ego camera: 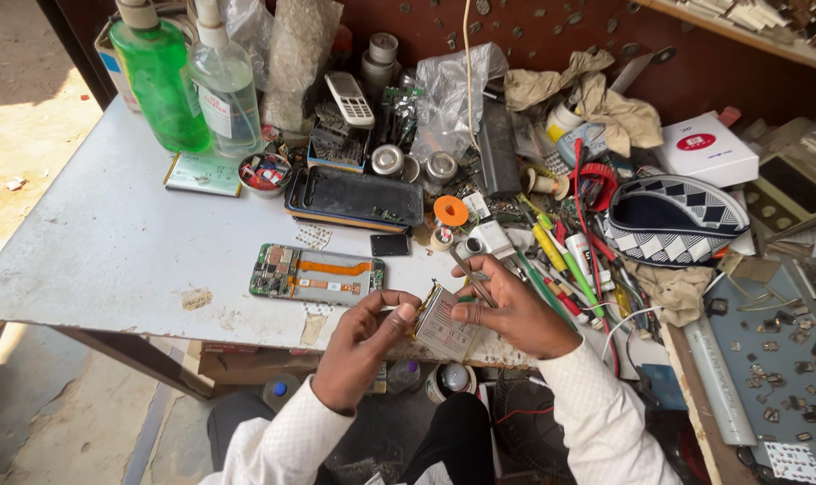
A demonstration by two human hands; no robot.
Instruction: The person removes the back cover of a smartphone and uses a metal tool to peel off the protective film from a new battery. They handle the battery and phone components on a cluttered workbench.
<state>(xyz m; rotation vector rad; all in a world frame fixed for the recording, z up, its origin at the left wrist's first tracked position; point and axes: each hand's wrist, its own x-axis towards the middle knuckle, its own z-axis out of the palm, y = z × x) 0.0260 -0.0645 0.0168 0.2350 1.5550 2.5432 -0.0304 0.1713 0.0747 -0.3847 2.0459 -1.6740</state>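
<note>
1. White-sleeved arms reach over the near edge of a cluttered grey counter (111, 242), where a person works with bare hands.
2. Both hands meet on a flat, silvery battery (444, 325), held tilted just above the counter's front edge.
3. Left hand (358, 346) has its grip closed on the battery's left edge, thumb and forefinger pinching it.
4. Right hand (516, 310) steadies the battery's upper right side with its fingers, its grip also closed around metal tweezers (471, 277) that point up and away from the battery.
5. Just left of the hands lies an opened phone (316, 274), its green board and orange ribbon cable showing.
6. Behind it sits a dark phone shell (356, 198), and near that an orange tape roll (451, 211).
7. Green bottle (159, 81) and clear bottle (225, 85) stand side by side at the counter's far left corner.
8. Right of the hands, pens and tools lie in a heap; beyond them rest a patterned pouch (673, 218) and a white box (706, 148).
</note>
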